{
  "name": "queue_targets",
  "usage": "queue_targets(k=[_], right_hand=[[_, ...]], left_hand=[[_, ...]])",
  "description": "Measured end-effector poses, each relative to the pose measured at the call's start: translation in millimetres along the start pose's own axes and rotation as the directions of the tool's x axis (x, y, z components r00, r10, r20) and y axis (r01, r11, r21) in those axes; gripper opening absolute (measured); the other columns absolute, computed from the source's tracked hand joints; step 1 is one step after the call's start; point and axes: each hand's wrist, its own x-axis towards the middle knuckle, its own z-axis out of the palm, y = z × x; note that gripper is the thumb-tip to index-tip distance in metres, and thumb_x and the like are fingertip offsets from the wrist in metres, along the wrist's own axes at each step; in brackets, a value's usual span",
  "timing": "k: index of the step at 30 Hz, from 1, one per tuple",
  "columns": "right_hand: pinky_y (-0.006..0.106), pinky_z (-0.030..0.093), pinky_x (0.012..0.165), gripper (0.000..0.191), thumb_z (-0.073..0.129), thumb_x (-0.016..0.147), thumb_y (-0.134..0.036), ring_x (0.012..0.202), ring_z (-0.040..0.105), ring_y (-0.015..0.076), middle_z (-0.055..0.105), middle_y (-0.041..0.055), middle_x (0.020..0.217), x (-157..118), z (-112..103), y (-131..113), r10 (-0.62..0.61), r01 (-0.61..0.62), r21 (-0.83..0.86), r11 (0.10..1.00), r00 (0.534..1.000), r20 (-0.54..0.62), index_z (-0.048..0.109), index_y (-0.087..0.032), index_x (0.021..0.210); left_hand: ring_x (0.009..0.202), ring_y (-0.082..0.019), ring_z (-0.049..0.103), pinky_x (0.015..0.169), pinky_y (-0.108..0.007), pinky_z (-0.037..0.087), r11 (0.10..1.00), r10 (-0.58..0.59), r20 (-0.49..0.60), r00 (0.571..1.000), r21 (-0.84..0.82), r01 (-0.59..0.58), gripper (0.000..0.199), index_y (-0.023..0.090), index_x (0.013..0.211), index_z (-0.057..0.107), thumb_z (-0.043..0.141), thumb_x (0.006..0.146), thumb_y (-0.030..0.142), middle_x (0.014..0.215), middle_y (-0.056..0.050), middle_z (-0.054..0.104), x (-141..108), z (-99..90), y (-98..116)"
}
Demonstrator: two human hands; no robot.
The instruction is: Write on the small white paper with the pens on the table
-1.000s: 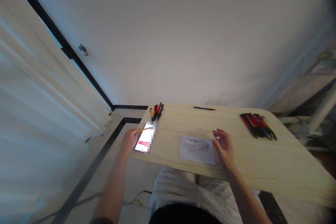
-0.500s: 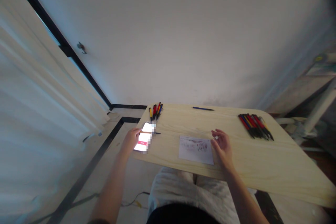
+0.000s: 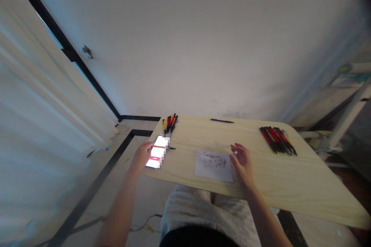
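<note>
My left hand [image 3: 141,157] is closed on the left edge of a phone [image 3: 157,154] with a lit screen, at the left end of the table. A dark pen tip [image 3: 173,148] sticks out past the phone's right side. My right hand [image 3: 242,162] is beside the right edge of a white sheet [image 3: 213,166] with dark marks. Its fingers are curled towards the thumb, and a small whitish thing [image 3: 235,153] shows between them, too small to name.
Several pens [image 3: 170,122] lie behind the phone, and more pens [image 3: 278,140] lie in a row on the right of the wooden table [image 3: 307,185]. A blue pen [image 3: 222,120] is near the back edge. Behind the table rises a pale wall; a white curtain [image 3: 43,104] hangs left.
The view has shifted slightly, so the table and pens appear a little further left. Both hands keep nearly the same pose and place on the table.
</note>
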Motion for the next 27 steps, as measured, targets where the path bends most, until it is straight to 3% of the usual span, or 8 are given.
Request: queue_targets(k=[12,20,27], right_hand=[[0.043,0.039,0.087,0.029,0.06,0.071,-0.037,0.103,0.048,0.0242,0.042,0.0102,0.114,-1,0,-3,-0.001,0.001,-0.021,1.0,1.0,0.001,0.053,-0.021,0.094],[0.044,0.038,0.088,0.028,0.059,0.072,-0.036,0.102,0.048,0.0245,0.043,0.0106,0.114,0,1,-6,-0.023,0.023,-0.046,0.999,1.0,0.003,0.053,-0.021,0.094],[0.043,0.039,0.088,0.025,0.058,0.073,-0.036,0.104,0.047,0.0248,0.043,0.0105,0.114,1,0,-5,-0.021,0.022,-0.053,0.998,1.0,0.016,0.052,-0.021,0.092]], left_hand=[[0.1,-0.017,0.052,0.09,-0.029,0.039,1.0,-0.016,-0.014,1.0,0.017,0.017,0.034,0.015,0.108,0.056,0.038,0.08,0.022,0.108,-0.007,0.058,-2,-2.9,4],[0.1,-0.019,0.051,0.091,-0.032,0.037,0.994,-0.037,-0.124,0.992,0.097,0.049,0.033,0.017,0.105,0.056,0.033,0.081,0.019,0.104,-0.008,0.058,1,-1.2,8],[0.099,-0.019,0.05,0.091,-0.032,0.036,0.988,0.008,-0.08,0.997,0.153,0.004,0.032,0.016,0.101,0.058,0.035,0.079,0.018,0.103,-0.007,0.06,24,4.3,20]])
